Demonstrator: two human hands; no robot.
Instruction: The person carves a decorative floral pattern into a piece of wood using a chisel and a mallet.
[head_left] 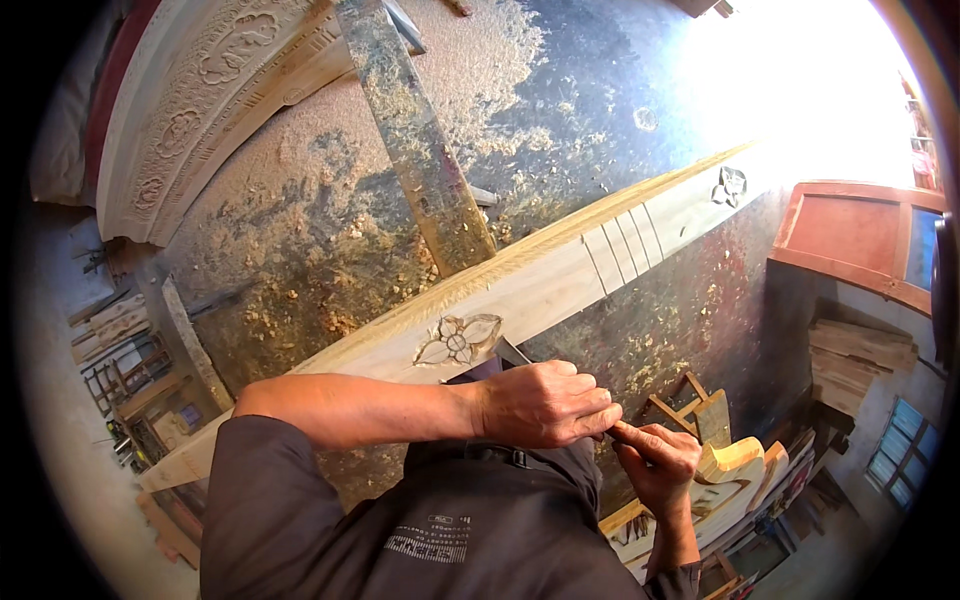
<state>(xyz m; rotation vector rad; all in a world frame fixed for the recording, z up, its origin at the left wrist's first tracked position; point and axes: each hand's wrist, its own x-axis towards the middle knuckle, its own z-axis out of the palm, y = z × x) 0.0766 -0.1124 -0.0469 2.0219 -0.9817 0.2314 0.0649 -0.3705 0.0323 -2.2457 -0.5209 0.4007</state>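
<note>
Two hands are seen in the head view, met close together at about 5 o'clock, just below the long plank (540, 285). The left hand (545, 405) is closed in a loose fist, its fingers (590, 412) curled round a thin tool whose shaft is mostly hidden. The right hand (655, 462) is set just beside it, its fingers (640, 437) pinched narrow on what looks like the same tool's end; what kind of tool it is cannot be told. A dark blade-like tip (512, 352) is seen above the left hand, touching the plank's lower edge near the carved flower (457, 340).

The plank is laid across a tabletop (330, 220) strewn with sawdust and shavings, running from 8 o'clock to 1 o'clock. A second carved motif (730, 186) is cut near its far end, and pencilled lines (625, 250) are drawn across its middle. The plank is judged stiff and rather heavy, with fresh carving that would chip easily; it would best be taken at the plain faces, away from the flowers. The tool is judged light, rigid and sharp at the tip, best held by the shaft.

A grey metal bar (415, 140) is laid across the tabletop at 12 o'clock, and a carved panel (190, 110) is propped at 10 o'clock. Stacked offcuts (735, 465) are seen at 4 o'clock.
</note>
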